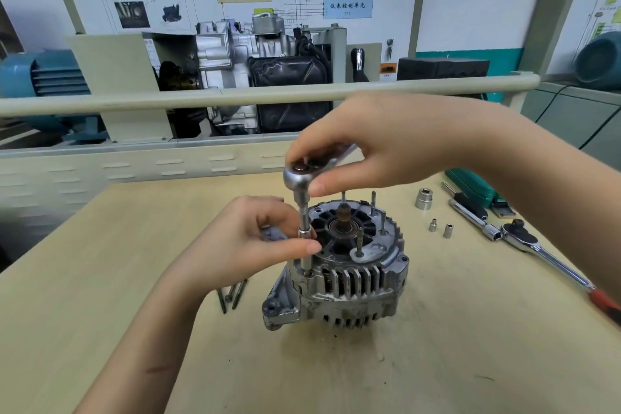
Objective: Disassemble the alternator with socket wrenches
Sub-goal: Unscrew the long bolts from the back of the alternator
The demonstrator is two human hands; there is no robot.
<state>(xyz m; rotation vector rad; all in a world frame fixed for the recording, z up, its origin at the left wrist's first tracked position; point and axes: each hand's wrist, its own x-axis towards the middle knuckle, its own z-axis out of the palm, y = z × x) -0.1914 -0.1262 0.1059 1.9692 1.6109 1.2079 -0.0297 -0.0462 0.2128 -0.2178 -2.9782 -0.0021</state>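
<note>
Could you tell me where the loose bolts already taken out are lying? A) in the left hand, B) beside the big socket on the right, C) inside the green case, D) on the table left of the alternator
D: the bolts lie on the table, left of the alternator.

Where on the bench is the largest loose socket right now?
In the head view, the largest loose socket stands upright on the wooden bench, to the right of the alternator, behind two small sockets and near the green case.

The right hand (369,141) is reaching in from the right, fingers curled and pinching at the tips. The left hand (255,235) is coming up from below, thumb and fingers pinching together.
</note>
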